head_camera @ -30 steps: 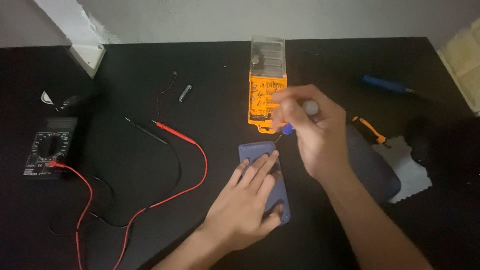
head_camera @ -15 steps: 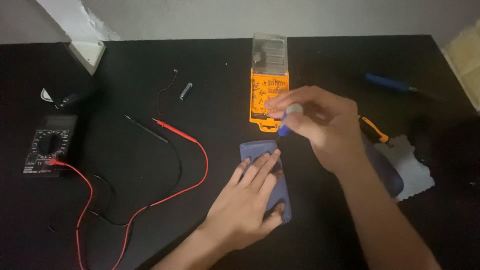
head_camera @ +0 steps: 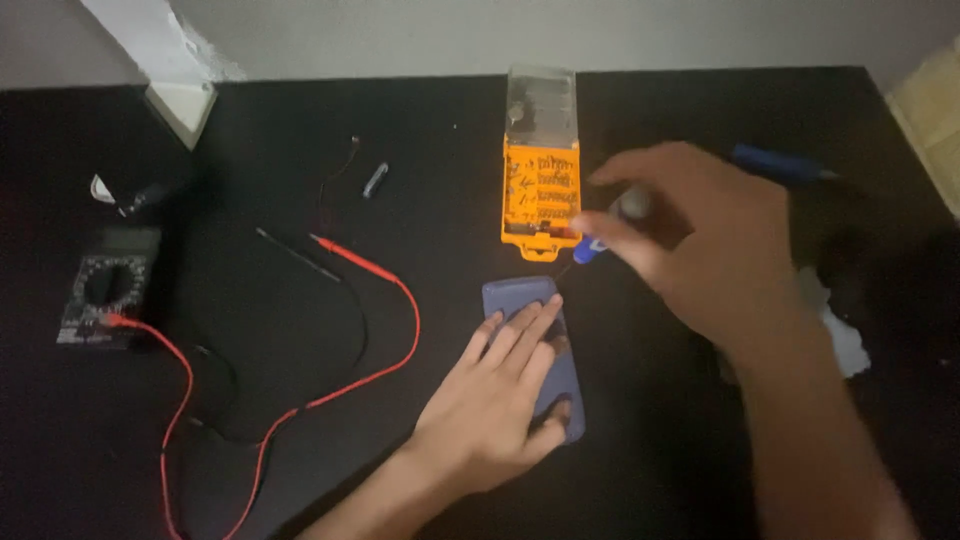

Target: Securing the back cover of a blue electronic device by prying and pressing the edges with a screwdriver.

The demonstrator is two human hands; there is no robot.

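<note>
Head view: two hands busy over a blue phone on a black worktop [head_camera: 640,450].

The left hand [head_camera: 500,410] lies flat and open, fingers spread, pressing on the blue phone [head_camera: 520,300], which sits low in the middle of the frame. The right hand [head_camera: 700,240], blurred, is pinched around a small screwdriver [head_camera: 605,232] with a blue collar, its tip pointing down-left, just above the phone's top right corner. Just beyond, at upper centre, sits an orange bit case [head_camera: 540,195] with its clear lid open. At far left rests a multimeter [head_camera: 105,298], its red lead [head_camera: 360,265] and black lead [head_camera: 290,250] trailing across the worktop.
</note>
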